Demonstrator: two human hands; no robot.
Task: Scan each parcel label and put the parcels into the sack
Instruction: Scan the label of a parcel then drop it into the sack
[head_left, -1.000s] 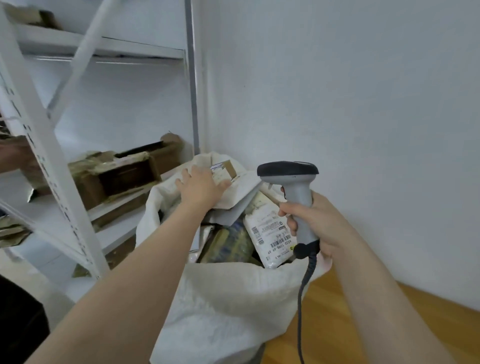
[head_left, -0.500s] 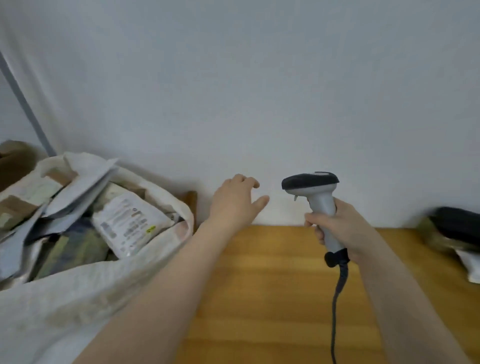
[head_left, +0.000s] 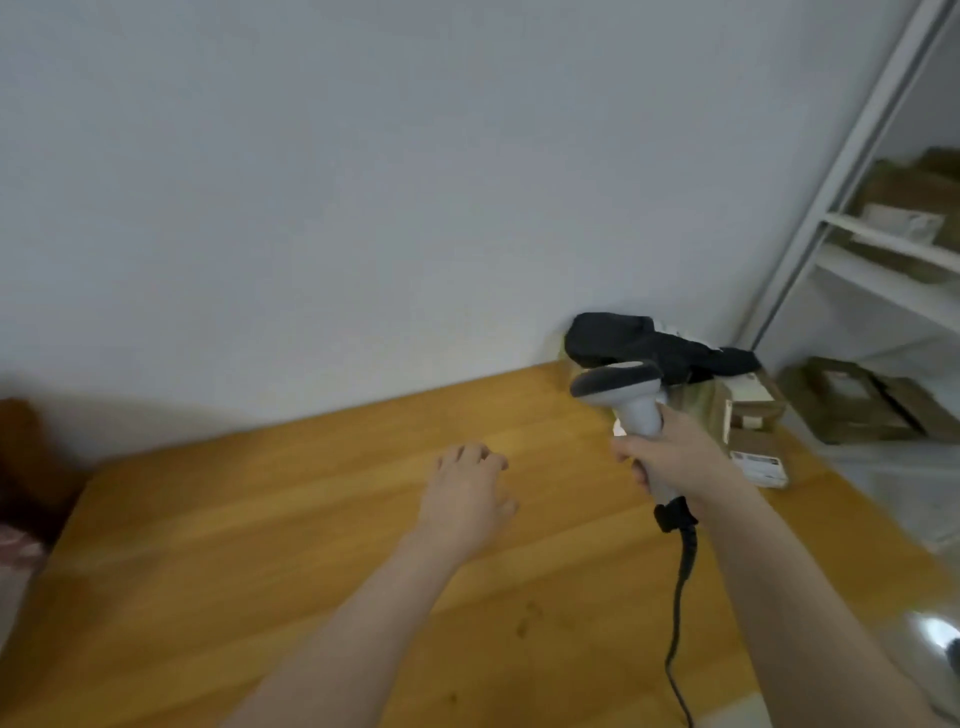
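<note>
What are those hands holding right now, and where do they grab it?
The right hand grips the scanner by its handle; the left hand holds nothing.

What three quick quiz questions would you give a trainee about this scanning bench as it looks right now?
1. True or false: the left hand holds a parcel.
2. Which hand holds the scanner? A left, B right, C neither.
3. Fill in: the black bag lies at the table's far ___ end, by the wall.
Key: 1 false, it is empty, above the wood. 2 B, the right hand grips the handle. 3 right.
</note>
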